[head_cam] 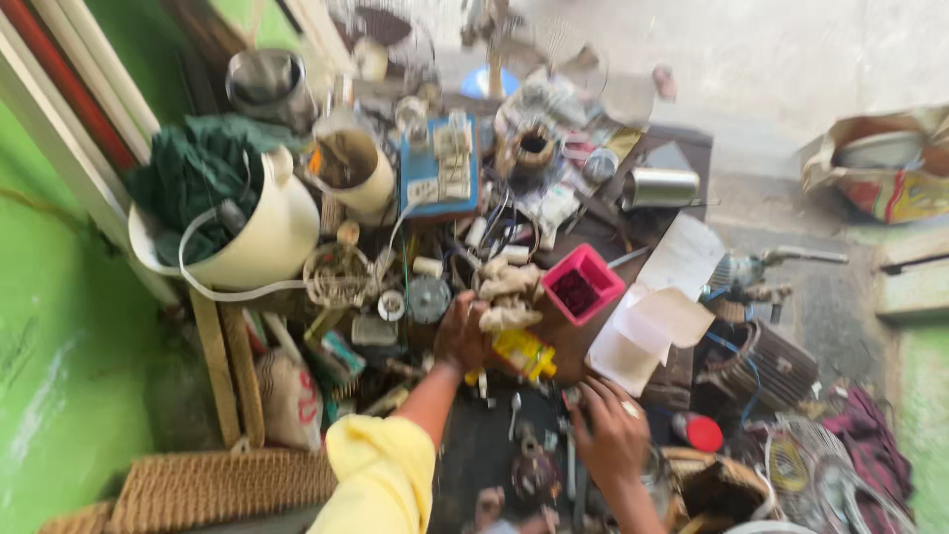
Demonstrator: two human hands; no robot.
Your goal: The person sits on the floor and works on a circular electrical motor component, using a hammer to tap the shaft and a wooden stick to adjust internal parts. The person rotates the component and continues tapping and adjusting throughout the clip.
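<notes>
Head view: left hand, yellow sleeve, arm stretched to tabletop middle, grip state blurred, cannot tell, touching yellow tool. Right hand palm-down near front edge, fingers spread, holding nothing visible.

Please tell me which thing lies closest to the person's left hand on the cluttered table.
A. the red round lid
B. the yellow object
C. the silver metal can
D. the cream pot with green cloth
B: the left hand rests right beside the yellow object, perhaps touching it, though blur hides the grip; the silver can, cream pot and red lid all lie clearly farther off.
</notes>
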